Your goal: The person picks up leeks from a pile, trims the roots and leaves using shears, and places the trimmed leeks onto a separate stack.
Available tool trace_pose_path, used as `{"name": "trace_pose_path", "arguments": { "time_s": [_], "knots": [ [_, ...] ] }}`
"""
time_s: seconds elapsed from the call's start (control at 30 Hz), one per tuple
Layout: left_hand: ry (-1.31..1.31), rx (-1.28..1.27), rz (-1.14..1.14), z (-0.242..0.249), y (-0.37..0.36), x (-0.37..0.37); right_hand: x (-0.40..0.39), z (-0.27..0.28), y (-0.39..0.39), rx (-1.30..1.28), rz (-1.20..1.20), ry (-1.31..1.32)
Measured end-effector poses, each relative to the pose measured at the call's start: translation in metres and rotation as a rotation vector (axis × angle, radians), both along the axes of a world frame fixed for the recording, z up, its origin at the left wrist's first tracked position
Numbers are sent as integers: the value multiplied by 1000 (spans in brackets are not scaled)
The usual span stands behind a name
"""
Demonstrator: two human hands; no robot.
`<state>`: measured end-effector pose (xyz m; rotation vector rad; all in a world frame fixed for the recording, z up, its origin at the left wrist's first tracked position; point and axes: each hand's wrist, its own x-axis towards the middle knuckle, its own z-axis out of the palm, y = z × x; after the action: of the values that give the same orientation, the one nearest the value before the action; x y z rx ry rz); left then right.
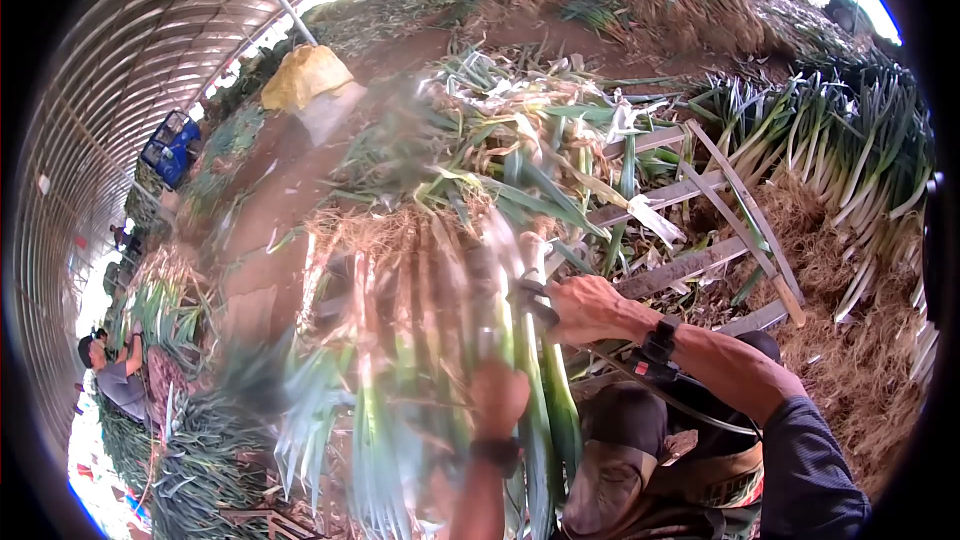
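Observation:
Leeks (365,360) lie side by side in front of me, roots toward the far side and green leaves toward me. My left hand (497,398), smeared by motion, is curled round the shaft of a leek (504,325) that is blurred as well. At the right end of the row, my right hand (585,308) is closed on a small dark tool (535,302), whose shape is mostly hidden. This tool sits right against the pale shafts of the rightmost leeks. A thin hose (700,410) runs below my right wrist.
Stripped leaves (530,120) are heaped beyond the row. A wooden frame (715,250) stands at right, beside leeks with long roots (830,140). A yellow sack (305,78) and blue crates (170,148) are at left. Another person (120,380) sits among leeks at far left.

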<state>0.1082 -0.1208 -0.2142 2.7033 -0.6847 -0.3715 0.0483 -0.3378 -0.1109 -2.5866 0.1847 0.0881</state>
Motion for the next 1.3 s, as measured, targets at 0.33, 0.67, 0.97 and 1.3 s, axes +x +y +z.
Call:
{"name": "trace_pose_path", "arguments": {
  "time_s": [0.33,0.67,0.97,1.3],
  "knots": [
    [147,58,9,12,13,19,-4,21,-2,99,-38,23],
    [183,-196,9,-9,28,29,-99,70,19,371,93,182],
    [-178,-308,0,-42,12,-14,-100,57,21,262,141,131],
    [-414,-261,203,-67,-13,-43,-59,34,20,148,48,57]
  ]
}}
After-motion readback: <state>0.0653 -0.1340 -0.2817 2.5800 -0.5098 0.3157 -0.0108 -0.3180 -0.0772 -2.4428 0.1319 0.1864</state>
